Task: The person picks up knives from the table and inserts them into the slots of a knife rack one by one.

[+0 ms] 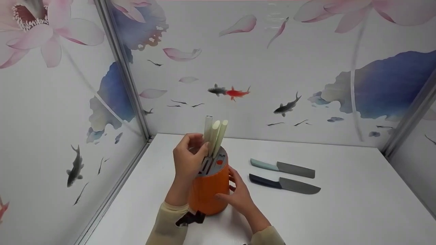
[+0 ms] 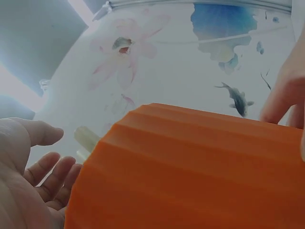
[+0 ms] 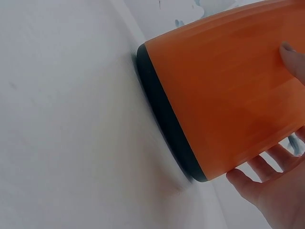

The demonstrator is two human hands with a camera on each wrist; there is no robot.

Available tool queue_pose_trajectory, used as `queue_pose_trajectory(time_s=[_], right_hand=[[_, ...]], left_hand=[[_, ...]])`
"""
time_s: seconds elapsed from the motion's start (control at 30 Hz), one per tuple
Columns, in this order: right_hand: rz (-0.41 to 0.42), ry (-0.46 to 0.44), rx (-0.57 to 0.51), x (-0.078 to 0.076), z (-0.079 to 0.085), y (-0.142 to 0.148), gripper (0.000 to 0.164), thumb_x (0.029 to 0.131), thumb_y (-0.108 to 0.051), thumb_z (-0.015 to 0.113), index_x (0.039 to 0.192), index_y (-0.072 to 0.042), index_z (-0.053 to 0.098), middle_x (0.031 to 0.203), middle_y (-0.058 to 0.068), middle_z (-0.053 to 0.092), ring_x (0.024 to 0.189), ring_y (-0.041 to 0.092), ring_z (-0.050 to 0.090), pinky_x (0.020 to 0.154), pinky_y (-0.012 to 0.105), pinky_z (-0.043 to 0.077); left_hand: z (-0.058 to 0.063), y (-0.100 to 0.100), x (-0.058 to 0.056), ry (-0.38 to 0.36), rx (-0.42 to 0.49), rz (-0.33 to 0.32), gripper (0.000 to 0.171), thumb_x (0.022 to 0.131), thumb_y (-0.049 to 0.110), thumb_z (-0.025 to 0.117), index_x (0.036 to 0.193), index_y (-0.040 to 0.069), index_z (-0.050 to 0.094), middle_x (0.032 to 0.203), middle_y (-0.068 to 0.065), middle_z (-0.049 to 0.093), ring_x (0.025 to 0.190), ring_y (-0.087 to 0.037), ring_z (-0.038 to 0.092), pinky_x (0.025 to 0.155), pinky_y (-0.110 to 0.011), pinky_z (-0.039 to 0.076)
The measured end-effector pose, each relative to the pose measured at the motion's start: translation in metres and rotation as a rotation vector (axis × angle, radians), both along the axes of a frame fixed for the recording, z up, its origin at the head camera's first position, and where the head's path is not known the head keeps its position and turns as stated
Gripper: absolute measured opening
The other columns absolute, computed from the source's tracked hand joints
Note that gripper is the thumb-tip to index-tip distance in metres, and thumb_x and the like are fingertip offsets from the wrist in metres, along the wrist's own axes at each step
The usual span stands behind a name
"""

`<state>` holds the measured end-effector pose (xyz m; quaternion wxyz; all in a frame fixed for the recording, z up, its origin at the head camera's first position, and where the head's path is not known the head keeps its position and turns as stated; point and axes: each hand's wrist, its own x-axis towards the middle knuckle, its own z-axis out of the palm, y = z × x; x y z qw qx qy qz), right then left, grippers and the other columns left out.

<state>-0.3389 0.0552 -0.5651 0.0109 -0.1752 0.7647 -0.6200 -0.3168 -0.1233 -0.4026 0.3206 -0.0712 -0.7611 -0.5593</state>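
Note:
An orange knife block (image 1: 211, 192) with a grey slotted top stands upright on the white table. Pale handles (image 1: 216, 136) stick up from the far side of its top. My left hand (image 1: 190, 154) is raised beside these handles, overlapping them in the head view; in the left wrist view its thumb and loosely bent fingers (image 2: 57, 179) stand apart with nothing between them. My right hand (image 1: 239, 194) holds the block's right side, thumb on the near face and fingers round the far side. The right wrist view shows the block's dark base (image 3: 164, 112) against the tabletop.
To the right of the block lie two knives: a cleaver with a light green handle (image 1: 265, 164) and, nearer, a knife with a dark blue handle (image 1: 265, 181). Both blades point right. Printed wall panels (image 1: 238, 68) border the table (image 1: 340, 217) at the back and sides.

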Motion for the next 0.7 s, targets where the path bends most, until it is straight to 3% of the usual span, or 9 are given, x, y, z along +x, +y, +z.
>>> queue_pose_trajectory(time_s=[0.17, 0.4, 0.6, 0.7], right_hand=[[-0.001, 0.005, 0.000, -0.001, -0.001, 0.000, 0.107, 0.081, -0.044, 0.092, 0.167, -0.028, 0.030, 0.164, 0.006, 0.046, 0.147, 0.037, 0.048, 0.119, 0.060, 0.045], [0.007, -0.002, -0.024, -0.002, -0.002, -0.001, 0.106, 0.081, -0.042, 0.092, 0.166, -0.031, 0.031, 0.164, 0.003, 0.045, 0.148, 0.034, 0.047, 0.121, 0.059, 0.044], [0.011, -0.018, -0.023, -0.001, -0.002, 0.000, 0.106, 0.081, -0.042, 0.092, 0.166, -0.032, 0.031, 0.164, 0.003, 0.044, 0.148, 0.034, 0.046, 0.121, 0.058, 0.044], [0.008, -0.013, -0.023, -0.001, -0.001, 0.001, 0.106, 0.081, -0.042, 0.092, 0.166, -0.032, 0.031, 0.164, 0.003, 0.044, 0.148, 0.034, 0.046, 0.121, 0.058, 0.044]], left_hand=[[-0.014, -0.010, 0.004, 0.078, 0.024, 0.001, 0.014, 0.097, 0.011, 0.075, 0.110, 0.006, 0.071, 0.101, -0.009, 0.073, 0.090, -0.018, 0.072, 0.086, -0.029, 0.065], [-0.038, -0.028, 0.007, 0.242, 0.094, -0.012, 0.003, 0.097, -0.001, 0.067, 0.095, -0.004, 0.067, 0.088, -0.010, 0.065, 0.083, -0.011, 0.061, 0.074, -0.021, 0.056], [-0.053, -0.039, 0.006, 0.280, 0.143, -0.018, 0.005, 0.097, -0.004, 0.063, 0.093, -0.007, 0.064, 0.085, -0.004, 0.061, 0.081, -0.009, 0.059, 0.075, -0.018, 0.056], [-0.060, -0.041, 0.001, 0.294, 0.146, 0.011, 0.005, 0.097, -0.003, 0.062, 0.094, -0.007, 0.062, 0.087, -0.002, 0.060, 0.083, -0.010, 0.059, 0.076, -0.017, 0.054]])
